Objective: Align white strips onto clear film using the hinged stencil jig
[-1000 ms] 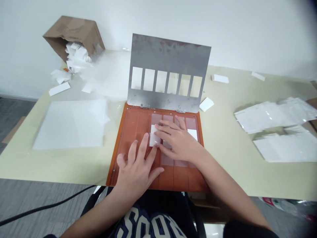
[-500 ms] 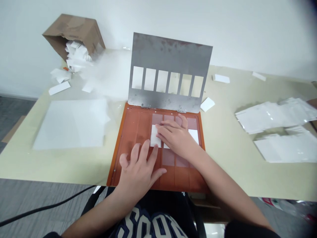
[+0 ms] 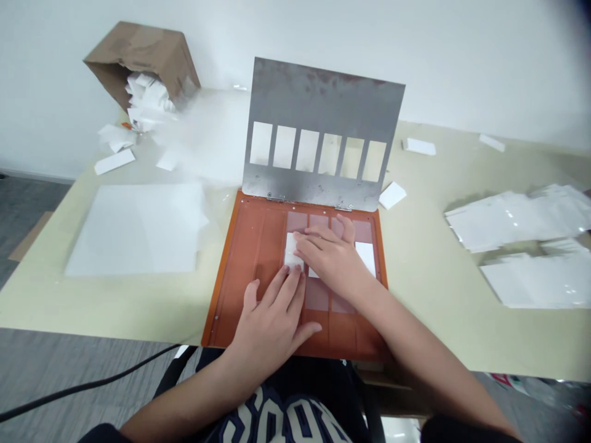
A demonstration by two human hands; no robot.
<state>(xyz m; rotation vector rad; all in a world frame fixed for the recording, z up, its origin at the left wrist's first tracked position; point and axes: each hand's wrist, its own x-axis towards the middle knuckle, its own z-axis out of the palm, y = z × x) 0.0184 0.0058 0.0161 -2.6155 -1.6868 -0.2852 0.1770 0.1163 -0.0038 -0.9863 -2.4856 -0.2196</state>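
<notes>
On an orange-brown tray (image 3: 247,246) with shallow slots, a small white card (image 3: 292,251) lies flat with a translucent film strip under it. My left hand (image 3: 272,320) rests palm down in front, fingers stretched out, its fingertips touching the card's near edge. Bent fingers of my right hand (image 3: 335,252) press on the card's upper right part, while its other fingers spread over neighbouring slots. Beneath that hand a second white card is partly hidden. A third white card (image 3: 365,257) sits in the rightmost slot. Hinged at the tray's back, a metal plate (image 3: 323,111) with rectangular cutouts stands raised.
To the left lies a stack of translucent sheets (image 3: 138,227). Behind it, a tipped cardboard box (image 3: 152,49) spills white pieces. Stacks of white packets (image 3: 512,215) occupy the right side. A loose white piece (image 3: 392,195) is beside the plate. A black cable (image 3: 92,386) runs below the table.
My left hand has moved right and forward, bringing its fingertips onto the card's near edge. My right hand stays over the card. The whole view has shifted slightly.
</notes>
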